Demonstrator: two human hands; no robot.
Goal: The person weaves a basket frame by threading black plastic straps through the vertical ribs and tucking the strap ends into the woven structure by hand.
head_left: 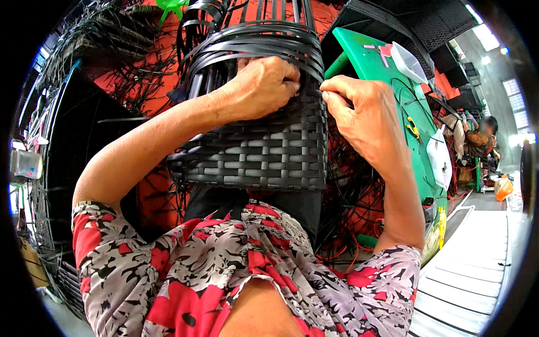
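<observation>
A black woven panel (pixel 252 151) of flat plastic strips stands in front of me, its near part tightly woven. Across its upper part, a bundle of loose black strips (pixel 258 36) curves over bare frame bars. My left hand (pixel 264 84) is closed over the top of the weave, fingers curled among the bars; what they grip is hidden. At the panel's right edge my right hand (pixel 362 112) pinches thumb and forefinger together on what looks like a black plastic strip, of which little shows.
On the right, a green table (pixel 373 59) carries a white plastic tub (pixel 409 63) and yellow-handled cutters (pixel 413 128). Loose black strips (pixel 143 67) litter the red floor covering (pixel 157 194). Dark woven pieces (pixel 84 146) stand at left. Another person (pixel 482 139) is at the far right.
</observation>
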